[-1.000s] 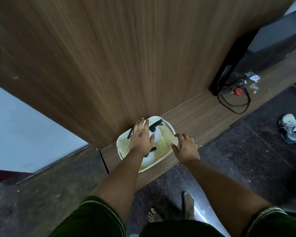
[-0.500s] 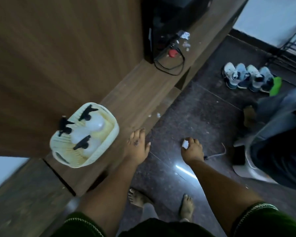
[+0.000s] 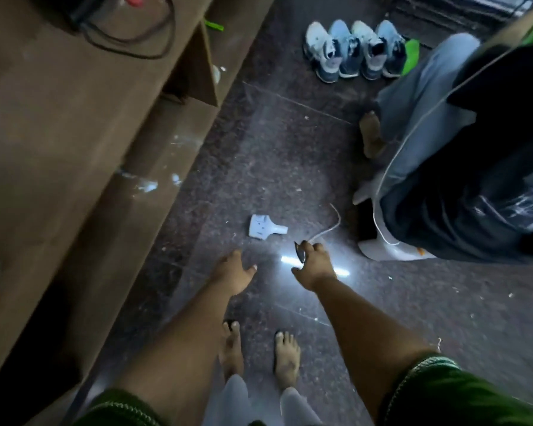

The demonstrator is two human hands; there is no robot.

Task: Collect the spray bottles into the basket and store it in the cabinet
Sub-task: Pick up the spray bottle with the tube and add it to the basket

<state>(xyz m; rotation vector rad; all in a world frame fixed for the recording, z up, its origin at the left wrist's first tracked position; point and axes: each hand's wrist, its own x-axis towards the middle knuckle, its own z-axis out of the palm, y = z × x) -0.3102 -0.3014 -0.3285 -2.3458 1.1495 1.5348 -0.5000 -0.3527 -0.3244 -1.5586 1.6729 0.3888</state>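
- Head view has swung off the wooden ledge (image 3: 59,124) onto the dark floor (image 3: 290,155); the basket with the spray bottles has gone out of frame.
- My left hand (image 3: 233,275) hangs with fingers loose, holding nothing.
- My right hand (image 3: 313,262) looks curled; I cannot tell whether it grips anything.
- I judge the basket was left on the ledge, not yet in the cabinet.
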